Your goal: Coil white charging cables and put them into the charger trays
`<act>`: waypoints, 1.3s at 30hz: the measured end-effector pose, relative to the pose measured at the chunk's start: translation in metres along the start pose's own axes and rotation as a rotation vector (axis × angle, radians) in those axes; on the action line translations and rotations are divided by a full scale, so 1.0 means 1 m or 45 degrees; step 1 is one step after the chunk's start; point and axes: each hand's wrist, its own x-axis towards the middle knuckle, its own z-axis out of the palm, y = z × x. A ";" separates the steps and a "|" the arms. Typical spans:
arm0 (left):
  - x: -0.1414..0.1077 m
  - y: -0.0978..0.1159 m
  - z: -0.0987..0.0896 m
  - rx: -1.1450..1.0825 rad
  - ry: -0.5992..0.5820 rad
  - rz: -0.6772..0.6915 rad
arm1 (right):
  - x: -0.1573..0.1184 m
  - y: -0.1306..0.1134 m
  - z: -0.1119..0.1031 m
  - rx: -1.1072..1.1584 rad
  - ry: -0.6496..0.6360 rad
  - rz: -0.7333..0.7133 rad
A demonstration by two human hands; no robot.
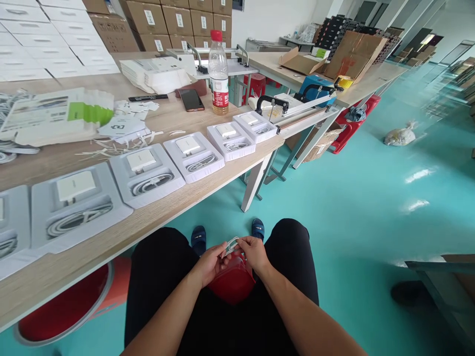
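White coiled cable (231,245) pinched between left hand (212,262) and right hand (254,253), both grips closed on it, low over the lap above a red stool (232,284). Beyond, on the wooden worktop (122,237), a row of charger trays (146,174), bottle (218,74), phone (191,100).

Almost nothing here can be read. The clear plastic bottle with the red cap (218,74) carries a red and white label with print too small to make out. The brown cardboard boxes stacked against the back wall (178,20) each bear a white sticker, its lettering illegible. The flat white and green printed packaging sheets on the wooden table (59,116) show grey lines of text that blur away. A small white card beside them (119,126) has a dark square symbol, not a readable word. The white chargers in the white trays (76,185) show only a faint grey mark.
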 end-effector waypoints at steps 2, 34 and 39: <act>0.000 0.000 0.000 0.000 0.003 -0.006 | -0.001 0.002 0.001 0.011 0.006 0.016; -0.003 0.004 0.005 0.059 0.003 0.018 | -0.008 -0.006 -0.004 -0.381 -0.059 -0.230; -0.002 0.006 0.007 0.184 -0.022 0.109 | -0.009 -0.014 -0.006 -0.566 0.139 -0.411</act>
